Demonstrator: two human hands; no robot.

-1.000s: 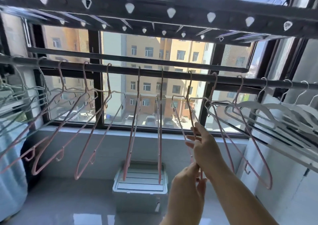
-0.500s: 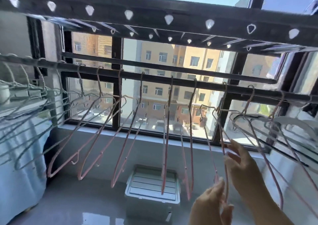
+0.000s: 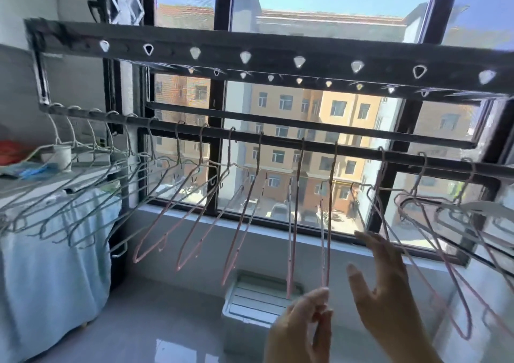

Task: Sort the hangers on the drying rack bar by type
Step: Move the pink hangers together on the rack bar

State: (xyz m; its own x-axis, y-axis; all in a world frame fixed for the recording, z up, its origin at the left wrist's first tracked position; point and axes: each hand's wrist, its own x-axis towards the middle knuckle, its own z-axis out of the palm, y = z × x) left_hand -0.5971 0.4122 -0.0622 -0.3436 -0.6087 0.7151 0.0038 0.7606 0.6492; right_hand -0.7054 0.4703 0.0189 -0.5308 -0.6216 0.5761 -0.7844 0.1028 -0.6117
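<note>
The lower end of a thin pink wire hanger (image 3: 329,223) is pinched between thumb and fingertips of the left hand (image 3: 299,326). Its hook is seated on the dark metal drying-rack bar (image 3: 278,140) directly above the grip. The right hand (image 3: 389,293) is released, with fingers spread and nothing held, just right of the grip. Whether it touches the neighbouring pink hanger cannot be told.

The step in hand is judged to be the positioning of this hanger within the pink group. Left of the grip, further pink hangers are followed by grey-green wire hangers (image 3: 83,204) at the far end. Right of the grip, more pink hangers are followed by broad white plastic hangers (image 3: 478,205). The sorting is therefore judged to be well advanced.

For the next move, the hook should be slid along the bar toward its own kind. The pull should be kept light so that the hook is not unseated.

Below the grip, a pale lidded plastic box (image 3: 250,298) stands on a glossy grey floor (image 3: 167,321). Far left of the grip, a pale blue cloth (image 3: 55,265) is draped. Behind the bar, apartment blocks are seen through a dark-framed window (image 3: 224,15).
</note>
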